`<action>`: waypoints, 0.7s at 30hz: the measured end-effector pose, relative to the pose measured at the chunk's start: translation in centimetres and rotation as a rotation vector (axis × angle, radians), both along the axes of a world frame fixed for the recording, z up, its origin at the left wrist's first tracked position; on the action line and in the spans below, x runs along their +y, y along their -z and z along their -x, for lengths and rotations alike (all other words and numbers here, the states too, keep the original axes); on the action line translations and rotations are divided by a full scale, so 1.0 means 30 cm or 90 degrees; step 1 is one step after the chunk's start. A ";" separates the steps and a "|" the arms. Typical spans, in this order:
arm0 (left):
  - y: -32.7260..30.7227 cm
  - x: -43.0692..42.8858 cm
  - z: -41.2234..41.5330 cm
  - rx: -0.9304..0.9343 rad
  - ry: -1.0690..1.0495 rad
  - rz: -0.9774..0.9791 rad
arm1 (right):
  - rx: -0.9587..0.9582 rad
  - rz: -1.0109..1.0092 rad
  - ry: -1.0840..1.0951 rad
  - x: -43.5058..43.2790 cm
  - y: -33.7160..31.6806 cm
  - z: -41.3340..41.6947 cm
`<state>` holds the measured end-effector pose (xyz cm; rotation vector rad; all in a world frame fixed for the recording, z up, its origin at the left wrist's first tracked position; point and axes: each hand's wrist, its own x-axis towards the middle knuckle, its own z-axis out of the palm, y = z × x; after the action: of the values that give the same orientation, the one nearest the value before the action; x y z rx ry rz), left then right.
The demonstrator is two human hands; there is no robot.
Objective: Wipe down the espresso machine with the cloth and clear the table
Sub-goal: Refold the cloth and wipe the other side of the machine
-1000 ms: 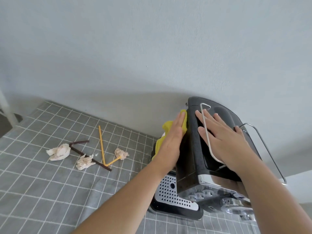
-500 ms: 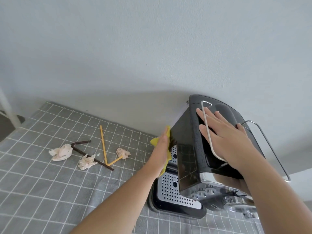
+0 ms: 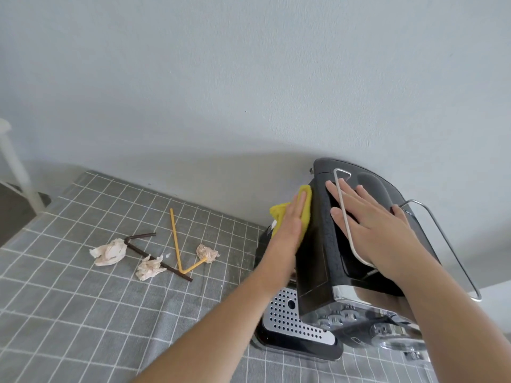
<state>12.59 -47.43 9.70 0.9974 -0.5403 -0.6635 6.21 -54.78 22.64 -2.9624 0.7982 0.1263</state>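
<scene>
One cloth, seemingly at machine edge

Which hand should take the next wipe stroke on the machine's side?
Left. The left hand presses the yellow cloth flat against the side of the espresso machine; the right hand lies flat on its top, bracing.

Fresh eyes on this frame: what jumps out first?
The black espresso machine at right by the wall, with the left hand pressing a yellow cloth flat against its side and the right hand lying flat on its top. Then the litter at left on the grey checked tablecloth: crumpled tissues, a yellow straw and a brown straw.
</scene>
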 end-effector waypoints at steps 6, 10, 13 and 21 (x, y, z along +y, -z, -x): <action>0.209 -0.041 -0.090 0.210 0.087 -0.198 | 0.008 0.006 -0.002 -0.003 0.003 0.001; 0.286 -0.057 -0.075 0.228 0.059 -0.181 | 0.009 0.012 -0.002 -0.014 0.007 -0.002; 0.283 -0.087 -0.080 0.268 0.036 -0.221 | 0.011 0.009 -0.001 -0.013 0.009 0.000; -0.019 -0.137 -0.109 0.084 0.020 -0.063 | 0.007 0.009 0.000 -0.012 0.004 -0.004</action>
<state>15.86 -51.55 10.27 1.0318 -0.4112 -0.7841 6.33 -55.15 22.50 -2.9770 0.8035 0.1377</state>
